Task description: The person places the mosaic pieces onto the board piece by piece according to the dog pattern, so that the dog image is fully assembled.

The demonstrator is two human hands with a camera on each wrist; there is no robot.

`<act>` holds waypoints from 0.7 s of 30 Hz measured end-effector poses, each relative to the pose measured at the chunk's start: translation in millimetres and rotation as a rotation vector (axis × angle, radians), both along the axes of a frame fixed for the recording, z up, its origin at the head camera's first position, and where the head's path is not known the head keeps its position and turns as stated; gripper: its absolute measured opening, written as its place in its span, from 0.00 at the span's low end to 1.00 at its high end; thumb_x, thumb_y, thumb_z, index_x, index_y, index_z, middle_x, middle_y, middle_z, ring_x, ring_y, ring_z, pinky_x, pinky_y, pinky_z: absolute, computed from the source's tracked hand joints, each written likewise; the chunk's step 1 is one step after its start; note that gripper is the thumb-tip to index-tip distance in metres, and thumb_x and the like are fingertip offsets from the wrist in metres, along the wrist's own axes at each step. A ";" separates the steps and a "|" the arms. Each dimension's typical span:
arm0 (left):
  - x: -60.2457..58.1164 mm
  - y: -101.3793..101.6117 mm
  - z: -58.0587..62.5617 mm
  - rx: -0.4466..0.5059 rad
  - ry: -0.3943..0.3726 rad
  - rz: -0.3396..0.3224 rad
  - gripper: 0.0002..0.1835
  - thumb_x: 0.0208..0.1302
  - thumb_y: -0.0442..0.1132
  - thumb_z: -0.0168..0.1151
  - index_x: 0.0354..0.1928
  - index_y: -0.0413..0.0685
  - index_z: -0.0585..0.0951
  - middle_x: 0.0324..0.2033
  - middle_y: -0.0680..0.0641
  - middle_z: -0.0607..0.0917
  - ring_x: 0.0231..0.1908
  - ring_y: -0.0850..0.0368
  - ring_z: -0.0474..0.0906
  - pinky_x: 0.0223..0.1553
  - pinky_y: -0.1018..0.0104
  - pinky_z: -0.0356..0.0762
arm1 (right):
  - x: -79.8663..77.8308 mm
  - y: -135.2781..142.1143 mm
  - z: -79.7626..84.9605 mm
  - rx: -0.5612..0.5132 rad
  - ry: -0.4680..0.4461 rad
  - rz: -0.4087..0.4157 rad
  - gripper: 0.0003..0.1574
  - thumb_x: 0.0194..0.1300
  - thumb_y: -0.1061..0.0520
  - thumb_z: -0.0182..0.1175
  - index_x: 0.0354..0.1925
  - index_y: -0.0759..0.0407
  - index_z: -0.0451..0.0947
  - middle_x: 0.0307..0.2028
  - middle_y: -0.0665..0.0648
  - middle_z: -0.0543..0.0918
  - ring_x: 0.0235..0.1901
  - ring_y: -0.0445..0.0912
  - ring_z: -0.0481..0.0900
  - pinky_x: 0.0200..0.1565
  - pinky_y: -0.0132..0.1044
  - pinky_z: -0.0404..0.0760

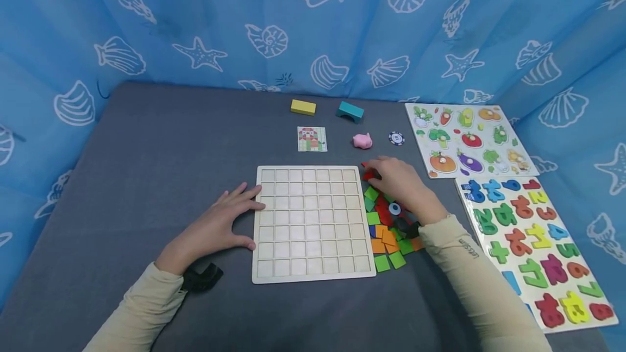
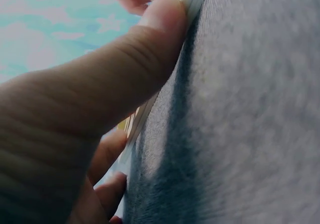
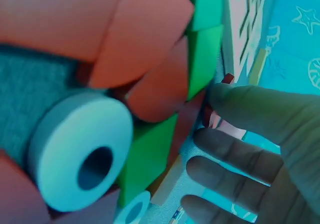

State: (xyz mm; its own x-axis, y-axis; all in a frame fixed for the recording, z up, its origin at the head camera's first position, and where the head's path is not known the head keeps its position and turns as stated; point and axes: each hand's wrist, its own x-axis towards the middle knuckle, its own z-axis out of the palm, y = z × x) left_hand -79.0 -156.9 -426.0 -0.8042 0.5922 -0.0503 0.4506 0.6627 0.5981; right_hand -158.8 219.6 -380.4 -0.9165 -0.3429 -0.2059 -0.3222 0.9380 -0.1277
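Observation:
A square wooden grid board [image 1: 313, 278] lies on the table. My left hand [image 1: 226, 224] rests at its left edge with fingers spread; the fingertips lie on the rim and the thumb [image 2: 165, 19] presses its side. At the far end of a heap of coloured tiles [image 1: 382, 263], right of the board, is my right hand [image 1: 398, 181]. Its thumb and index finger pinch a red tile [image 3: 207, 115], which the fingers partly hide. Green, orange and red pieces lie below this hand, along with a white ring-shaped piece [image 3: 82, 149].
Behind the board are a patterned card [image 1: 312, 139], a yellow block [image 1: 303, 107], a teal arch block [image 1: 350, 111], a pink pig [image 1: 362, 140] and a poker chip [image 1: 396, 138]. A vegetable puzzle [image 1: 455, 143] and number puzzle [image 1: 530, 249] lie at right. A blue curtain [image 1: 220, 15] hangs behind.

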 end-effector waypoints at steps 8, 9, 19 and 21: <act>0.4 -0.3 -2.8 -0.003 0.016 0.003 0.50 0.36 0.65 0.64 0.66 0.60 0.59 0.68 0.56 0.51 0.68 0.52 0.38 0.63 0.44 0.39 | 2.3 -11.3 10.4 -0.057 0.079 -0.012 0.16 0.55 0.52 0.62 0.42 0.55 0.78 0.36 0.55 0.80 0.30 0.47 0.73 0.31 0.41 0.76; 0.3 -0.2 -2.9 -0.003 0.015 0.003 0.51 0.36 0.64 0.64 0.66 0.60 0.58 0.68 0.56 0.51 0.68 0.52 0.38 0.63 0.44 0.39 | 2.7 -17.4 12.7 -0.075 0.092 0.001 0.14 0.55 0.52 0.62 0.41 0.54 0.78 0.35 0.54 0.80 0.30 0.46 0.74 0.31 0.41 0.76; -1.0 -1.9 -5.9 0.031 0.015 0.001 0.50 0.36 0.64 0.65 0.65 0.60 0.59 0.67 0.56 0.51 0.68 0.53 0.38 0.63 0.44 0.36 | -6.3 -115.9 19.3 -0.160 0.121 0.211 0.13 0.54 0.53 0.63 0.40 0.51 0.80 0.34 0.49 0.79 0.32 0.41 0.75 0.30 0.35 0.75; -1.4 -2.3 -6.9 0.031 0.018 0.000 0.50 0.36 0.65 0.65 0.65 0.60 0.59 0.67 0.57 0.51 0.68 0.53 0.37 0.63 0.44 0.36 | -8.3 -132.4 16.2 -0.139 0.127 0.252 0.13 0.54 0.52 0.63 0.40 0.50 0.81 0.33 0.48 0.78 0.31 0.40 0.75 0.29 0.35 0.75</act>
